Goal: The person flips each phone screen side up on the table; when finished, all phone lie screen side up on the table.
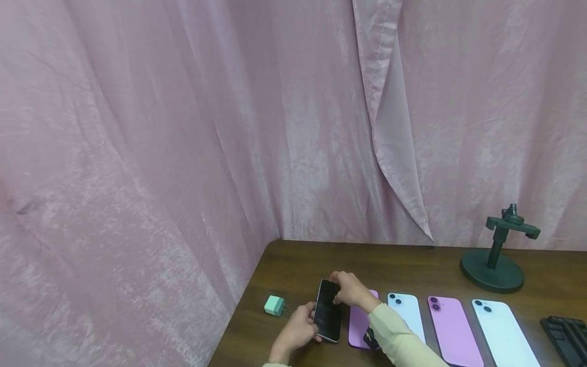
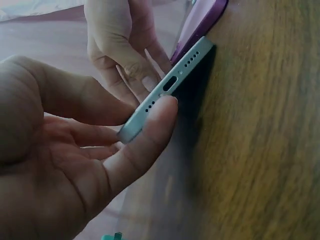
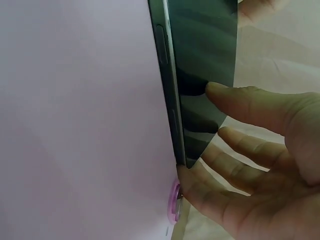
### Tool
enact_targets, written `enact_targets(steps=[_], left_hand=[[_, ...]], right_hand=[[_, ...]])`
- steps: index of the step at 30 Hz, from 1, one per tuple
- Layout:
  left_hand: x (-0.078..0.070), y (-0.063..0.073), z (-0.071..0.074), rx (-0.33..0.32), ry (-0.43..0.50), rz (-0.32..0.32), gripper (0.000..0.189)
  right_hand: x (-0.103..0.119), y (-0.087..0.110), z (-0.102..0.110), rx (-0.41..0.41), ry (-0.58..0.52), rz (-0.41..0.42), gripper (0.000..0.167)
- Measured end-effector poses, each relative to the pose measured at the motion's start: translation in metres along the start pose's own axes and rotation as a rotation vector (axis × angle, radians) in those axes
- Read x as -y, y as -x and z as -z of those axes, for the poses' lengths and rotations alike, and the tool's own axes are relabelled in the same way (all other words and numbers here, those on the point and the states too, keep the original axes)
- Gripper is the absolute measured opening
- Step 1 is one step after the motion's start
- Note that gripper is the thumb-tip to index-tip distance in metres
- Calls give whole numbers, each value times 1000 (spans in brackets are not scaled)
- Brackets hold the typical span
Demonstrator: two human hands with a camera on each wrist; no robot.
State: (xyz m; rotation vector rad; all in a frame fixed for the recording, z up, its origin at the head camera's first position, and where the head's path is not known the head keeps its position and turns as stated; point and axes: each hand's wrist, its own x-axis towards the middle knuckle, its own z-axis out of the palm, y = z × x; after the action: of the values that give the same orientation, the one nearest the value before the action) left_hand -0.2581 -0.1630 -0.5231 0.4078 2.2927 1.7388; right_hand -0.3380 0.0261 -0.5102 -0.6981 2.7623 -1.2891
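A smartphone (image 1: 327,317) with a dark screen and pale metal edges lies face up between my hands near the table's left side. My left hand (image 1: 297,329) grips its lower left corner. In the left wrist view, a finger and thumb hold the phone's bottom edge (image 2: 170,84), where the charging port and speaker holes show. My right hand (image 1: 352,291) holds the far end. Its thumb (image 3: 240,97) touches the screen in the right wrist view, with a fingertip at the end corner. The phone's back is hidden.
A purple phone (image 1: 357,326) lies right beside, partly under my right sleeve. Farther right are a light blue phone (image 1: 409,312), another purple phone (image 1: 454,331) and a pale one (image 1: 504,334). A mint charger plug (image 1: 274,305) sits left; a dark green stand (image 1: 492,270) stands back right.
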Motion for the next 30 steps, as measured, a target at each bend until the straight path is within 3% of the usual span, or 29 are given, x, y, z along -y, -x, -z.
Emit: enact_targets(steps=[5, 10, 13, 18, 30], left_hand=[[-5, -1, 0, -19, -119, 18, 59], [-8, 0, 0, -76, -371, 34, 67], [-6, 0, -1, -92, -473, 63, 66], [-1, -1, -2, -68, -487, 96, 60], [4, -1, 3, -48, -476, 90, 58]], right_hand=[[2, -4, 0, 2, 29, -26, 45], [2, -4, -1, 9, 72, -44, 45], [2, -2, -3, 10, 83, -40, 45], [0, 2, -6, -15, 94, -26, 46], [7, 2, -6, -29, 119, -24, 44]])
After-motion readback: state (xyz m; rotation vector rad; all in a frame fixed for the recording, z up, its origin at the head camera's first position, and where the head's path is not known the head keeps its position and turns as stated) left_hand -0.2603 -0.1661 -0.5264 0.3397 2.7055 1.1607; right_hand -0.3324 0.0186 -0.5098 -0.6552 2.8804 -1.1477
